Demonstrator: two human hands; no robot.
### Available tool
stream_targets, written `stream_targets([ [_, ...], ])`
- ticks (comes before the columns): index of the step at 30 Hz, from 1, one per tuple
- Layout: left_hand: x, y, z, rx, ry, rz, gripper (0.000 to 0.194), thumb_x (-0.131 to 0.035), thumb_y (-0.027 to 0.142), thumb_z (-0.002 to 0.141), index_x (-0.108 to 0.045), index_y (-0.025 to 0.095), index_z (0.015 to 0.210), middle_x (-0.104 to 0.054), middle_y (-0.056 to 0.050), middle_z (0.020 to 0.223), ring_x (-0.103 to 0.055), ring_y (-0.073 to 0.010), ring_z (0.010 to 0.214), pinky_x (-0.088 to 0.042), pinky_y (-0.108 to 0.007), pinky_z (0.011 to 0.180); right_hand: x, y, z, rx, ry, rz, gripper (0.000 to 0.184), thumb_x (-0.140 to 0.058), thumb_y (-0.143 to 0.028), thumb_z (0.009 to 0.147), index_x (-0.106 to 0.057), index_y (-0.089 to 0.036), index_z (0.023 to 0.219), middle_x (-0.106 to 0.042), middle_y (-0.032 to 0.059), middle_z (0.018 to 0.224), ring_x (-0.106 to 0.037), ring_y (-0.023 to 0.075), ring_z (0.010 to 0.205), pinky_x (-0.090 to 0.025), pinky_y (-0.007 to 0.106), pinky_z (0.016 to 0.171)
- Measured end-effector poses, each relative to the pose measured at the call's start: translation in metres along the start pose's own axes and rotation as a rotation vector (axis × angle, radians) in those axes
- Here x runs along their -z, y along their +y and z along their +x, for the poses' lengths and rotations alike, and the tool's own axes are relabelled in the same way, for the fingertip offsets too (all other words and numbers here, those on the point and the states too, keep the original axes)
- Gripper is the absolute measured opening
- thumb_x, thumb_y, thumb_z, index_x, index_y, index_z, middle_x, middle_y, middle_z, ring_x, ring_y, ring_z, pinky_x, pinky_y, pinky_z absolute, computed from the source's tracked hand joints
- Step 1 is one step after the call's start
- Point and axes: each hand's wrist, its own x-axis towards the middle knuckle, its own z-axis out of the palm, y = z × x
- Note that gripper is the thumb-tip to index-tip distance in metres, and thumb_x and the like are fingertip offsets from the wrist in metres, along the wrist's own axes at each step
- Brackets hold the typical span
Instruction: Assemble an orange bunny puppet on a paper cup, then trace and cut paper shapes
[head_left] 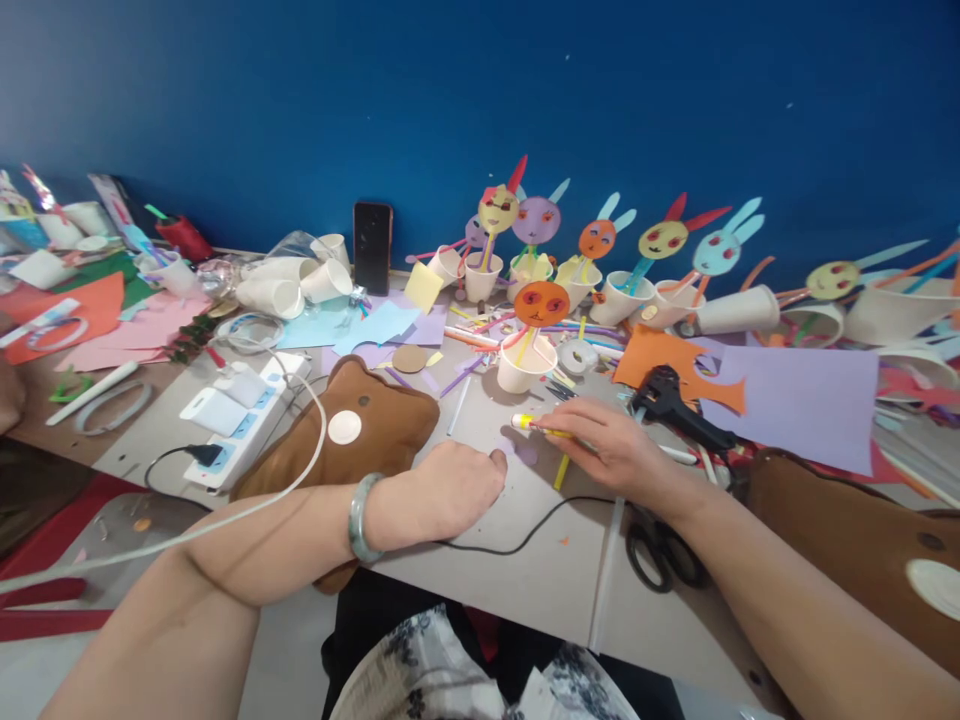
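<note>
With right fingers (587, 424) closed round yellow-and-white stick (522, 422), steady purple paper pieces (526, 454) gently beside curled left fingers (487, 478), their hold unclear.

Upright dark phone (373, 248) by blue wall (450, 90), white power strip (249, 425) beside brown cushion (386, 410).

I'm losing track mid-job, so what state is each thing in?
Left hand: fingers curled
Right hand: gripping yellow stick
Phone: upright, screen dark
Power strip: plugs inserted
Glue gun: lying down
Black-handled scissors: blades hidden, cannot tell
Orange-faced cup: upright
Cup at right: tipped over
Orange paper: cut
</note>
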Motion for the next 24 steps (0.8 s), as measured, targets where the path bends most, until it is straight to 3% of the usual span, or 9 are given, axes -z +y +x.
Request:
stream_targets([
  [8, 0.009, 0.002, -0.003, -0.008, -0.020, -0.006, 0.042, -0.047, 0.014, 0.109, -0.056, -0.003, 0.146, -0.082, -0.016, 0.094, -0.083, -0.0285, 0.089, -0.058, -0.036, 0.064, -0.009, -0.008, 0.003, 0.067, -0.100, 0.004, 0.024, -0.053, -0.022, 0.111, -0.076, -0.021, 0.118, -0.075, 0.0093, 0.094, -0.072, 0.0209, 0.084, -0.059, 0.034, 0.074],
  [15, 0.013, 0.003, -0.004, -0.009, -0.044, -0.001, 0.040, -0.048, 0.014, 0.109, -0.058, -0.001, 0.145, -0.082, -0.015, 0.096, -0.083, -0.0297, 0.090, -0.062, -0.038, 0.068, -0.002, -0.003, 0.002, 0.048, -0.015, 0.008, 0.024, -0.054, -0.025, 0.111, -0.075, -0.025, 0.122, -0.077, 0.0094, 0.099, -0.073, 0.0220, 0.089, -0.060, 0.035, 0.078],
  [20, 0.005, 0.001, -0.003, -0.013, 0.005, 0.012, 0.041, -0.050, 0.015, 0.109, -0.057, -0.002, 0.145, -0.082, -0.016, 0.092, -0.083, -0.0288, 0.086, -0.062, -0.036, 0.066, -0.007, -0.006, 0.002, 0.032, -0.102, 0.056, 0.024, -0.054, -0.025, 0.111, -0.076, -0.022, 0.120, -0.076, 0.0089, 0.095, -0.072, 0.0212, 0.087, -0.058, 0.033, 0.077],
  [24, -0.002, -0.001, 0.000, -0.005, 0.014, 0.008, 0.034, -0.050, 0.018, 0.109, -0.062, 0.001, 0.137, -0.081, -0.016, 0.092, -0.083, -0.0295, 0.086, -0.062, -0.036, 0.067, -0.007, -0.002, 0.001, 0.037, -0.045, 0.025, 0.024, -0.053, -0.027, 0.112, -0.075, -0.024, 0.120, -0.076, 0.0088, 0.098, -0.072, 0.0213, 0.089, -0.058, 0.034, 0.078],
])
